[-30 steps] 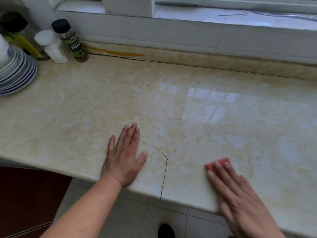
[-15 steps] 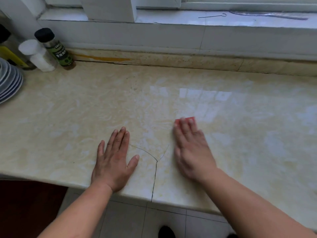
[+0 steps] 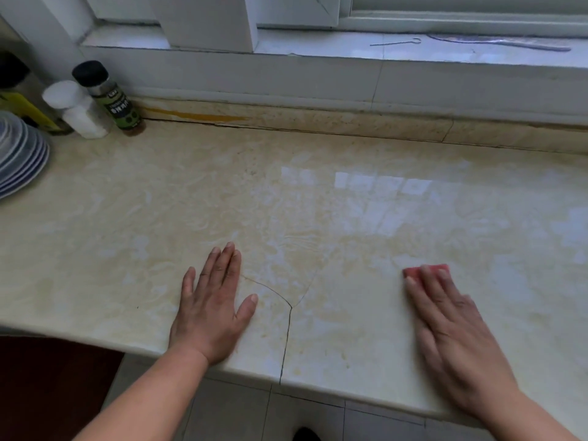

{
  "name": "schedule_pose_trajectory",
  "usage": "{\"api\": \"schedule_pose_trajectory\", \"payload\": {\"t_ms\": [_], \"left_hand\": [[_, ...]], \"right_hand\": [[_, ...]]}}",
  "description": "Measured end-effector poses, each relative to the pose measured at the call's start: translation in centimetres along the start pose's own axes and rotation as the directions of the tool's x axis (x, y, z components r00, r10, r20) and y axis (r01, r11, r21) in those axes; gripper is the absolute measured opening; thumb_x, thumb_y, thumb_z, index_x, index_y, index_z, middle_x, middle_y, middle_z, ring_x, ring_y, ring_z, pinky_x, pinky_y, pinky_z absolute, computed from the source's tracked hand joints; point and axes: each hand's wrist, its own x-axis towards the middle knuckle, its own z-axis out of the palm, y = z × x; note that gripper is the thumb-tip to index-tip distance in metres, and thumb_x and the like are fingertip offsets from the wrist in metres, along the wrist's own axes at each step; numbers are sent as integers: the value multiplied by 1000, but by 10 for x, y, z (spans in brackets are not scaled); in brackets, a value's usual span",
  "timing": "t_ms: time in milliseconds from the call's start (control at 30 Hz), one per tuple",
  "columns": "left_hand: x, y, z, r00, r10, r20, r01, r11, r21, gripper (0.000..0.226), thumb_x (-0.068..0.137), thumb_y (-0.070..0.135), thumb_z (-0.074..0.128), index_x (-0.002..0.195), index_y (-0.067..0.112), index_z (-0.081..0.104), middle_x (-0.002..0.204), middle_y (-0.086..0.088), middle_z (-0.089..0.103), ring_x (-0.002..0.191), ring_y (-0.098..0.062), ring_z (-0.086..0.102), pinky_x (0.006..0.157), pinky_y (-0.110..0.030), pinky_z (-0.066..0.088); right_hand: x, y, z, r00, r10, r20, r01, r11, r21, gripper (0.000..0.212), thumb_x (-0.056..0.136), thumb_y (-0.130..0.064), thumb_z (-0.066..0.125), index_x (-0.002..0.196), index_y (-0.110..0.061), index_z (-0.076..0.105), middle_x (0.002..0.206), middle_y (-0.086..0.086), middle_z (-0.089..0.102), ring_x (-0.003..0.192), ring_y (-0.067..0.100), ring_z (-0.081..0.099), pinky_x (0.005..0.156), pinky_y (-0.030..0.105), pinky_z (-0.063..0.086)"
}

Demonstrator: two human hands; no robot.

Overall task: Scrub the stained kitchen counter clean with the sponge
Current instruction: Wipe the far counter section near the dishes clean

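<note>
Pressing flat with straight fingers, the right hand [image 3: 451, 329] covers a pink sponge [image 3: 428, 270], a thin rectangle whose far edge peeks beyond the fingertips. The left hand [image 3: 211, 308] lies spread and relaxed on the glossy, cream marbled counter [image 3: 159, 218], a thin crack [image 3: 288, 329] beside its thumb.

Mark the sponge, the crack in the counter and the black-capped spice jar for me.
sponge [image 3: 426, 270], head view, on the red edge showing past the fingertips.
crack [image 3: 288, 332], head view, on its straight run toward the front edge.
black-capped spice jar [image 3: 120, 109], head view, on its green label.
</note>
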Motion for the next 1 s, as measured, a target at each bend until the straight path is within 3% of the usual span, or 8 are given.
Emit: {"api": "schedule_pose_trajectory", "payload": {"t_ms": [133, 367, 500, 633, 700, 767, 867, 1000], "left_hand": [[0, 3, -1, 1000, -18, 17, 17, 999, 34, 85, 91, 68, 3, 159, 26, -26, 164, 14, -39, 150, -6, -36, 127, -50, -10], [1, -2, 4, 1000, -3, -25, 3, 1000, 13, 87, 94, 67, 18, 165, 25, -9, 171, 13, -22, 156, -7, -21, 127, -50, -1], [1, -4, 5, 1000, 4, -27, -3, 1000, 16, 87, 95, 66, 26, 166, 25, -1, 173, 13, -14, 158, -8, -13, 126, -49, 1], [-1, -2, 5, 999, 7, -39, -5, 999, 34, 86, 96, 64, 28, 166, 23, -1, 173, 12, -14, 159, -9, -12, 125, -46, -1], [-1, -1, 5, 1000, 4, -29, -3, 999, 37, 86, 97, 64, 28, 166, 23, -1, 174, 11, -13, 159, -10, -11, 125, -46, 0], [0, -1, 4, 999, 5, -32, -3, 999, 35, 86, 97, 63, 31, 167, 21, 2, 174, 9, -9, 160, -12, -7, 124, -47, 2], [2, 0, 4, 1000, 1, -19, 0, 1000, 29, 86, 97, 63, 34, 167, 20, 6, 175, 5, -6, 160, -14, -4, 123, -47, 6], [1, 4, 1, 1000, -22, -3, 22, 999, 29, 87, 97, 66, 27, 165, 24, -8, 172, 4, -23, 159, -16, -18, 123, -49, -2]], "right_hand": [[10, -6, 9, 997, 67, -26, -67, 998, -4, 74, 91, -42, 28, 161, -23, 11, 170, -5, -3, 156, 20, -6, 118, 54, 25], [96, -141, 27, 959, -283, 9, 281, 957, 78, 71, 99, -38, 27, 161, -26, -6, 166, -5, -23, 148, 18, -33, 125, 45, -3], [113, -144, 20, 918, -396, 8, 396, 918, 20, 67, 103, -34, 29, 160, -34, -8, 164, -15, -24, 147, 8, -33, 121, 35, -11], [106, -54, 2, 986, -157, -50, 159, 987, 37, 69, 98, -35, 26, 159, -39, -6, 164, -19, -21, 149, 4, -28, 126, 41, 6], [94, -4, -11, 996, 20, -93, -17, 999, 29, 68, 94, -40, 19, 160, -35, 1, 166, -15, -14, 152, 6, -19, 125, 47, 16], [86, 26, -22, 985, 144, -93, -142, 989, 33, 67, 95, -41, 20, 161, -33, 6, 168, -10, -10, 153, 8, -15, 124, 48, 17], [103, 34, -29, 976, 205, -77, -202, 978, 47, 69, 100, -40, 30, 161, -29, -1, 167, -6, -17, 152, 10, -21, 126, 45, 7], [167, 14, -28, 972, 208, -106, -207, 978, 21, 80, 92, -55, 19, 161, -22, -1, 169, 3, -10, 155, 21, -14, 125, 46, 7]]}}
